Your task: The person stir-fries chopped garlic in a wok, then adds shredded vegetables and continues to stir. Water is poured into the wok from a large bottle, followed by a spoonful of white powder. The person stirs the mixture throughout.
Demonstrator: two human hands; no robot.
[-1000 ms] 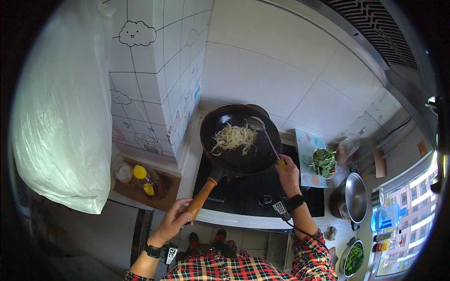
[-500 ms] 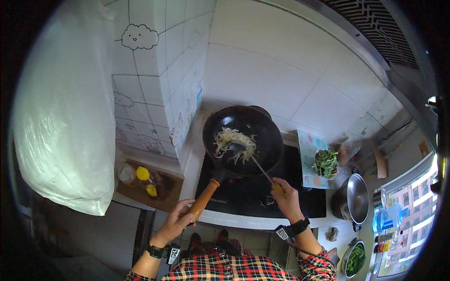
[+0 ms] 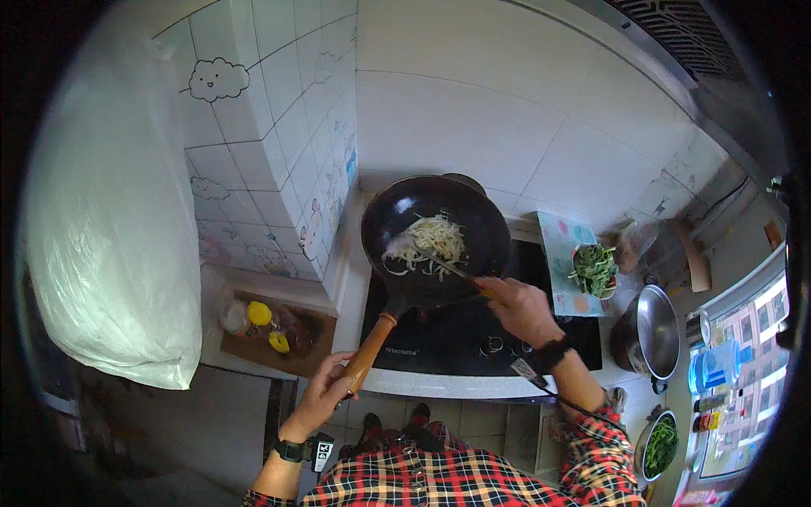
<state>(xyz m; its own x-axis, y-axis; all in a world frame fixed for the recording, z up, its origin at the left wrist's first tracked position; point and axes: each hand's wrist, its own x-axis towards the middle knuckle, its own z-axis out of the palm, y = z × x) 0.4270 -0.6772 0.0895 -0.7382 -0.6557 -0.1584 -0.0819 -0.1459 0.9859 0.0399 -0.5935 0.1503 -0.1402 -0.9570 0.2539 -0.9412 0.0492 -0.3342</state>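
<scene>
A dark wok (image 3: pixel 486 224) sits on the black cooktop (image 3: pixel 448 351), with pale, thin shreds of food (image 3: pixel 441 237) heaped in its middle. My left hand (image 3: pixel 319 395) is wrapped round the end of the wok's wooden handle (image 3: pixel 370 351). Over the wok's right front rim, my right hand (image 3: pixel 522 311) grips the handle of a metal-shafted spatula (image 3: pixel 454 269). Its head lies among the shreds at their left side and is partly hidden by them.
Right of the cooktop, a bowl of green leaves (image 3: pixel 594 269) rests on a patterned board (image 3: pixel 553 241). Beyond it stands a steel pot (image 3: pixel 659 334); nearer is another bowl of greens (image 3: pixel 661 446). Bottles with yellow caps (image 3: pixel 259 313) stand at the left, near a large hanging plastic bag (image 3: pixel 114 228).
My right hand has moved up and closer to the wok. The spatula now reaches farther left, and the shreds have shifted into a more compact heap. My left hand stays on the handle.
</scene>
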